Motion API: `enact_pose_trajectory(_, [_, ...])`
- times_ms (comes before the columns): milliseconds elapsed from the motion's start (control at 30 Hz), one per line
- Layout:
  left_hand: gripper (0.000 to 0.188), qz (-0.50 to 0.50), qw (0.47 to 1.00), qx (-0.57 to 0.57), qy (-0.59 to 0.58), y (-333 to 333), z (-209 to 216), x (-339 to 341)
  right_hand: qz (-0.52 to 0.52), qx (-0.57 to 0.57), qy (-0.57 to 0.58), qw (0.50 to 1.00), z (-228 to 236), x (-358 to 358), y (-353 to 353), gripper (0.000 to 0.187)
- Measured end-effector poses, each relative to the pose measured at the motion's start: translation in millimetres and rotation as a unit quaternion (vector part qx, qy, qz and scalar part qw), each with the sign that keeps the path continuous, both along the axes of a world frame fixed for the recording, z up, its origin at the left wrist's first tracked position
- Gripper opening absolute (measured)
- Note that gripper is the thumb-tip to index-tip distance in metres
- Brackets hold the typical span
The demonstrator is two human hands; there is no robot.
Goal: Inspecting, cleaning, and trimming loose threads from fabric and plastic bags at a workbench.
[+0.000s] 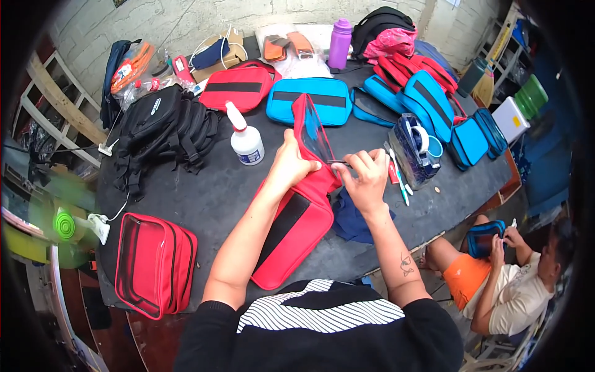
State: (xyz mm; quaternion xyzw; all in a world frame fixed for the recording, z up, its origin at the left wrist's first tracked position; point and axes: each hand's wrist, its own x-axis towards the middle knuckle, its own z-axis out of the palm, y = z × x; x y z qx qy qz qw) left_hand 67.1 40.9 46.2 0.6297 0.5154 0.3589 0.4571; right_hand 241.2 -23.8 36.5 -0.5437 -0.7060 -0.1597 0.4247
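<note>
A red zip bag point(311, 240) with a broad black stripe lies in front of me, its clear-windowed flap point(315, 137) raised. My left hand point(290, 166) is closed on the bag where the flap meets the body, thumb pressed on the red fabric. At the flap's lower right corner, my right hand point(365, 180) pinches a small, thin dark tool whose kind I cannot make out. Its tip reaches the flap's edge. Beneath the right wrist lies a crumpled navy cloth point(356, 218). Another red bag point(145, 263) with a clear window stands at the left.
Beyond the hands are a white spray bottle point(246, 139), a blue bag point(310, 102) and a black backpack point(162, 133). On the right sit a clear tape container point(414, 152), pens point(398, 177) and piled blue bags point(427, 105). A seated person point(514, 279) handles a blue bag nearby.
</note>
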Motion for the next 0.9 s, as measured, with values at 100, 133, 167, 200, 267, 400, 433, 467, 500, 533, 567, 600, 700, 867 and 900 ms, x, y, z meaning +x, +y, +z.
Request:
enact_pose_trajectory(100, [0.061,-0.003,1.0,0.019,0.018,-4,7,2,0.019,0.022,-0.026,0.999,1,-2,2,0.02])
enact_pose_trajectory(133, [0.061,0.0,0.999,0.015,0.045,-5,11,3,0.013,0.025,-0.037,0.999,0,-2,2,0.02])
enact_pose_trajectory(167, [0.06,0.002,0.997,0.01,0.072,-5,13,3,0.006,0.027,-0.048,0.998,0,-2,2,0.02])
enact_pose_trajectory(200, [0.06,0.005,0.997,0.01,0.072,-5,11,3,0.009,0.027,-0.049,0.998,0,-2,2,0.02])
enact_pose_trajectory(267, [0.059,0.01,0.998,0.047,0.039,-3,3,4,0.009,0.036,-0.056,0.998,1,-3,2,0.021])
enact_pose_trajectory(400, [0.058,0.009,0.998,0.025,0.063,-6,9,6,0.003,0.021,-0.071,0.997,10,-4,-2,0.024])
enact_pose_trajectory(433, [0.058,0.01,0.998,0.032,0.055,-5,8,6,-0.009,0.018,-0.083,0.996,13,-5,-3,0.025])
enact_pose_trajectory(467, [0.058,0.011,0.998,0.04,0.047,-5,7,6,-0.022,0.016,-0.094,0.995,16,-6,-4,0.027])
enact_pose_trajectory(500, [0.058,0.011,0.998,0.039,0.047,-6,8,7,-0.022,0.015,-0.095,0.995,18,-6,-5,0.027])
enact_pose_trajectory(533, [0.058,0.014,0.998,0.033,0.06,-8,10,8,-0.025,0.011,-0.094,0.995,19,-6,-5,0.028])
enact_pose_trajectory(567, [0.057,0.016,0.997,0.026,0.073,-8,12,8,-0.028,0.006,-0.093,0.995,20,-6,-5,0.029])
enact_pose_trajectory(600, [0.057,0.016,0.997,0.027,0.072,-8,10,9,-0.028,0.006,-0.094,0.995,19,-5,-5,0.029])
enact_pose_trajectory(700, [0.056,0.006,0.998,0.04,0.042,-7,5,10,-0.02,0.003,-0.091,0.996,16,-1,-3,0.027])
enact_pose_trajectory(867, [0.057,-0.011,0.998,0.049,0.035,-18,8,13,0.019,-0.06,-0.129,0.99,31,-1,-2,0.033])
enact_pose_trajectory(900, [0.057,-0.013,0.998,0.048,0.034,-19,10,14,0.017,-0.061,-0.129,0.99,33,2,0,0.033])
